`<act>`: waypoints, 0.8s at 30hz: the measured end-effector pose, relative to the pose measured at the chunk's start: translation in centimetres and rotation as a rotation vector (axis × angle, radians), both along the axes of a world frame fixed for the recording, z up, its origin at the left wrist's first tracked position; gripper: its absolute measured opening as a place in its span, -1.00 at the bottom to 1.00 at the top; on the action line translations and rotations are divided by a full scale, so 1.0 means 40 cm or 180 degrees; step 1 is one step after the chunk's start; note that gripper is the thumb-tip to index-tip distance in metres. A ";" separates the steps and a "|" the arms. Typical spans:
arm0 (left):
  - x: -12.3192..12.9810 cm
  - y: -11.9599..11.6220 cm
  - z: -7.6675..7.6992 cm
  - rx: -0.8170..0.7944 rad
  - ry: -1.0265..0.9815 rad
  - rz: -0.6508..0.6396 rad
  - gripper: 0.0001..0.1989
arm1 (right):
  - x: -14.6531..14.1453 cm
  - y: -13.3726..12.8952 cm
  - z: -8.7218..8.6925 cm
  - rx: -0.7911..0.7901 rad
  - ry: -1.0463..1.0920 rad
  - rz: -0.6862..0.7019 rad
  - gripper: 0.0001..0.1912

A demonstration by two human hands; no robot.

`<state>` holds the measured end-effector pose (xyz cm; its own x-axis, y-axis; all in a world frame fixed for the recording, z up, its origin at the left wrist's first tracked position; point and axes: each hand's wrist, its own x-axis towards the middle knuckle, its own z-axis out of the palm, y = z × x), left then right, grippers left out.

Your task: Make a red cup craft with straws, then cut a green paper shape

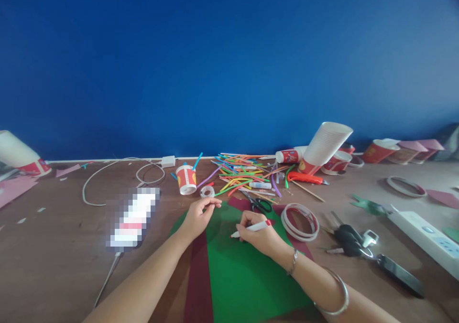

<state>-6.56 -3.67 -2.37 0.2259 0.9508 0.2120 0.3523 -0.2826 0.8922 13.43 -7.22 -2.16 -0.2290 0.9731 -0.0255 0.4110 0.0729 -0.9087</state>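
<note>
My right hand [256, 232] is closed around a white marker with red parts [258, 225], its tip low over a green sheet of paper [247, 275]. Dark red paper [199, 275] shows beneath and beside the green sheet. Near the sheet's upper left, my left hand [201, 215] has its fingers partly stretched out, holding nothing. A small roll of clear tape [207, 191] lies just beyond its fingertips. Past my right hand are dark-handled scissors [261, 205], and to its right several stacked tape rolls [300, 222].
Colourful sticks [240, 170] lie heaped by the blue wall. A red-and-white paper cup [187, 179] stands left of them, a tilted cup stack [324, 146] right. An orange cutter [306, 177], keys [349, 241] and a power strip [426, 234] lie rightward; a blurred phone [133, 220] lies left.
</note>
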 end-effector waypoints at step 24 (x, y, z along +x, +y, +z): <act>-0.002 0.001 -0.001 -0.0022 -0.0034 -0.0019 -0.77 | -0.001 0.001 0.008 0.0004 -0.0111 -0.0166 -0.82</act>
